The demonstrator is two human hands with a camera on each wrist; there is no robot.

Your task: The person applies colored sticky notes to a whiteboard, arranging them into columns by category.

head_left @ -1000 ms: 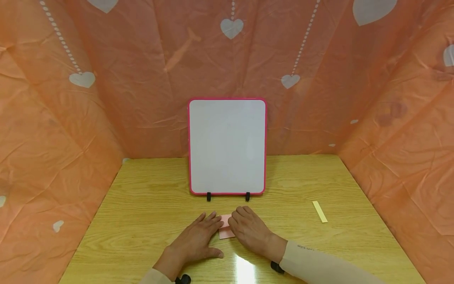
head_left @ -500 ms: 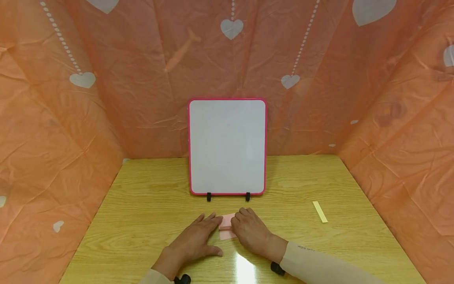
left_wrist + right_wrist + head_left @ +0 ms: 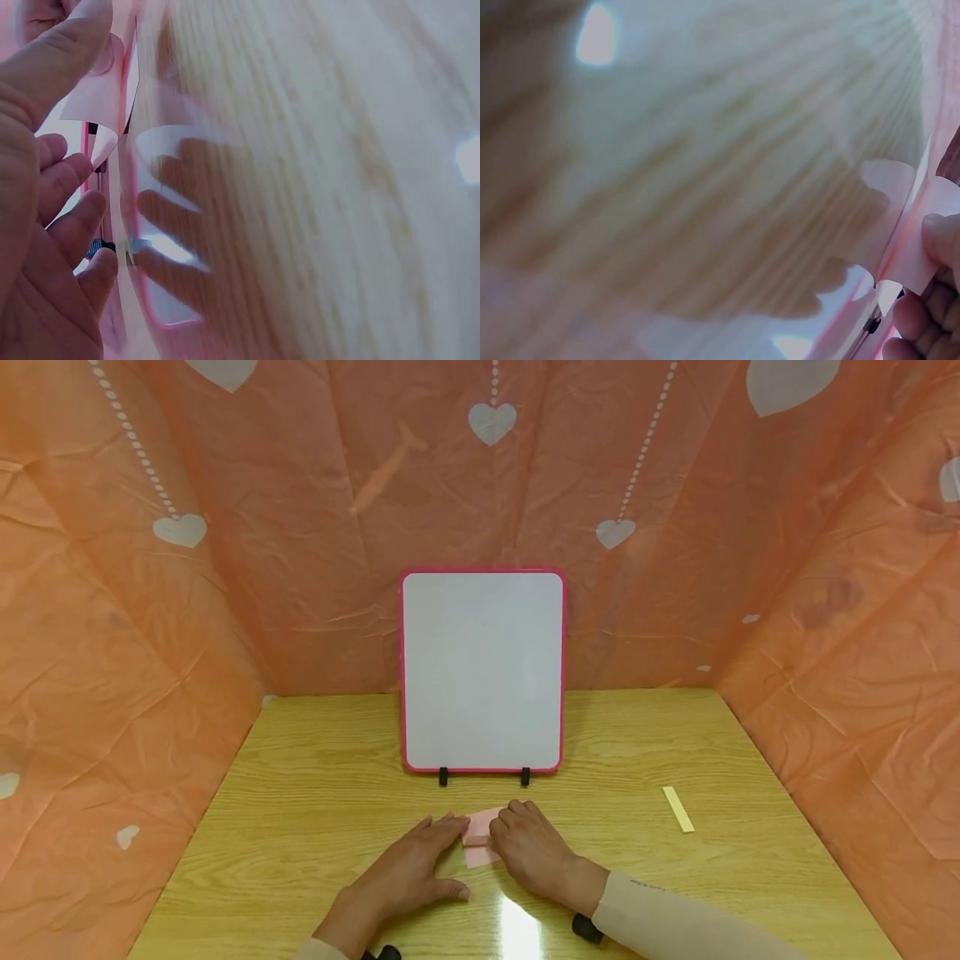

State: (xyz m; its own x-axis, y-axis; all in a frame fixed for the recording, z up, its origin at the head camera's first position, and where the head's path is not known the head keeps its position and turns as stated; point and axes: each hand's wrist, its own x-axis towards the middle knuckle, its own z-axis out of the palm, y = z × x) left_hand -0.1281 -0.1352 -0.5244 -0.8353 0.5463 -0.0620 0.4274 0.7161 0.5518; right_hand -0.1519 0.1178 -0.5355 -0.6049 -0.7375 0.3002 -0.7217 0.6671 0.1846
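A small pink sheet of paper (image 3: 482, 827) lies on the wooden table in front of the whiteboard, its far part bent over toward the near part. My right hand (image 3: 534, 852) pinches its right side, fingers curled; in the right wrist view the thumb (image 3: 941, 236) presses on the paper (image 3: 909, 259). Fairly straight fingers of my left hand (image 3: 408, 868) touch the left edge, thumb spread away toward me. From the left wrist, the bent paper (image 3: 94, 101) curves up off the table beside the left fingers (image 3: 67, 176). The right hand hides the paper's right end.
Behind the hands, a whiteboard (image 3: 483, 668) with a pink frame stands upright on black feet (image 3: 443, 776). A pale yellow strip (image 3: 678, 809) lies on the table at the right. Orange cloth (image 3: 315, 568) with white hearts encloses the back and sides.
The right hand has shifted slightly right, and the left fingers have drawn back to the paper's left edge. More of the pink paper shows, with the bent part's near edge now standing out.
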